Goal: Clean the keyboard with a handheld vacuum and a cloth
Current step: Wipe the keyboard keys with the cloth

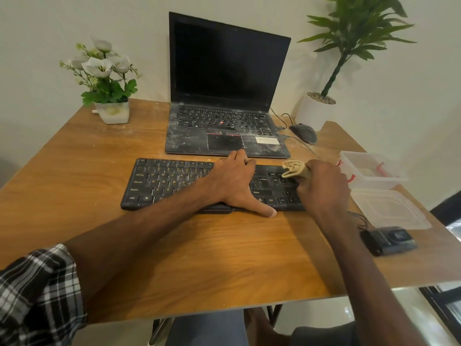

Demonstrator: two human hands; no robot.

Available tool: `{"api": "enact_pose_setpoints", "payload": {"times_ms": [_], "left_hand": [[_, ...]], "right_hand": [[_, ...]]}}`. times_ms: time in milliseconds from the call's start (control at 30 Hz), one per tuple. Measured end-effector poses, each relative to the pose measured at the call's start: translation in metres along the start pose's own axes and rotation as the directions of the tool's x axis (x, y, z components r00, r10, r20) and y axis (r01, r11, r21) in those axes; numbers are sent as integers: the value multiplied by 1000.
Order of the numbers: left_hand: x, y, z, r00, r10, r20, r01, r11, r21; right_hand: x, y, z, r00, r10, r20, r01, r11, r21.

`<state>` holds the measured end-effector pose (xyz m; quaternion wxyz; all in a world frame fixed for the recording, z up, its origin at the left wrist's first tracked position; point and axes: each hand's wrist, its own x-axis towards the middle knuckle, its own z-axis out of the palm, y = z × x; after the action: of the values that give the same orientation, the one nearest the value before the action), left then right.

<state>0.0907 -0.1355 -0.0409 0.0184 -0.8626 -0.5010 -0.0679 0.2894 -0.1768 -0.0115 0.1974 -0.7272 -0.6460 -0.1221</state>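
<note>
Starting at the near left, our plaid sleeve (37, 295) is poking into view, and at the far left corner of the wooden table (74, 171) a pot of white flowers (113, 113) is sitting by the wall. The black keyboard (162, 181) is lying flat across the middle of the table, just near of the laptop (224, 128), which is standing open with a dark screen and is looking pretty dusty all over its keys and palm rest. We're laying our left hand (234, 186) flat on the middle of the keyboard, fingers straight and reaching toward its far edge, thumb spreading out wide past the near edge onto the wood. Moving right, we're gripping a bunched-up tan cloth (295, 168) in our right hand (324, 191), fingers curling round it, with the wad sticking out the far side of the fist and hanging over the right end of the keyboard. We can't tell if the cloth is actually touching the keys. Farther back on the right, a mouse (304, 133) is resting beside the laptop with its cable trailing, and a tall potted plant (314, 113) is standing behind it. Along the right edge, a clear plastic tub (371, 168) is sitting open, its lid (391, 211) is lying just near of it, and a small black gadget (389, 239) is lying nearest to us; we can't make out what it is.
</note>
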Motion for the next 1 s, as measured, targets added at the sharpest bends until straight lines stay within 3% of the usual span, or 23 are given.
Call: {"api": "enact_pose_setpoints", "payload": {"times_ms": [367, 500, 633, 1000], "left_hand": [[0, 2, -1, 1000, -12, 5, 12, 1000, 11], [-2, 2, -3, 1000, -15, 13, 15, 1000, -2], [-2, 2, -5, 999, -12, 31, 12, 1000, -5], [-1, 2, -1, 1000, -4, -18, 4, 1000, 4]], "right_hand": [[-7, -7, -3, 996, -71, 60, 69, 997, 37], [8, 5, -10, 993, -75, 94, 53, 975, 218], [27, 29, -21, 974, 25, 224, -123, 893, 432], [-4, -7, -1, 998, -65, 18, 56, 946, 319]]}}
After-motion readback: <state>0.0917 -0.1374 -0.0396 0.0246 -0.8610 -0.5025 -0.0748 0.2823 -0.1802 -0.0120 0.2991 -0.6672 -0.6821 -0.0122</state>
